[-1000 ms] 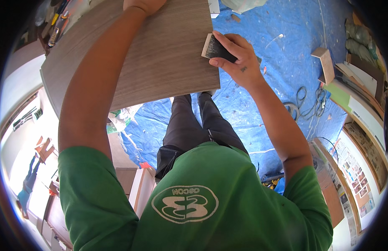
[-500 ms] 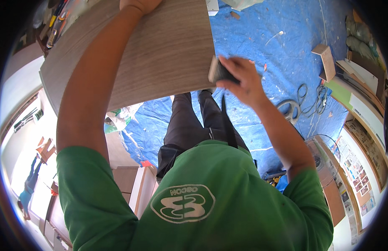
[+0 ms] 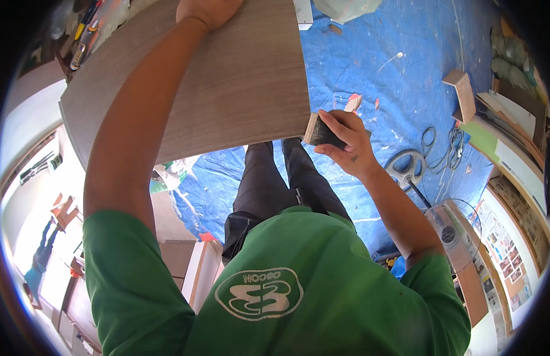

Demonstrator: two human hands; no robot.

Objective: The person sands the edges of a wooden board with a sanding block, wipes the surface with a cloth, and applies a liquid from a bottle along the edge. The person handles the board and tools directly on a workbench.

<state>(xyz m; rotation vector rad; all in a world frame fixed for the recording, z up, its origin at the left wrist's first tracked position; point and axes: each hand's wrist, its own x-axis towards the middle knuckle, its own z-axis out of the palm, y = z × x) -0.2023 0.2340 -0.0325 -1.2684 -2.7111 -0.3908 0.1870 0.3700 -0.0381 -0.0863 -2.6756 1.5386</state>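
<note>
A wide brown wood-grain board [image 3: 245, 77] spans the upper left of the head view. My left hand [image 3: 210, 12] rests on it at the top edge of the picture, its fingers mostly cut off. My right hand [image 3: 349, 142] grips a dark sanding block [image 3: 322, 130] with a pale wooden face, beside the board's lower right corner. My forearms reach up from either side, and my legs show below the board.
A blue tarp [image 3: 405, 71] covers the floor. A fan [image 3: 453, 228], coiled cable [image 3: 441, 142] and leaning panels [image 3: 506, 130] are at right. Tools [image 3: 85, 38] lie at upper left. A person in blue [image 3: 37, 267] is far left.
My right hand has moved down along the board's right edge to its lower corner with the block. My left hand has shifted only slightly.
</note>
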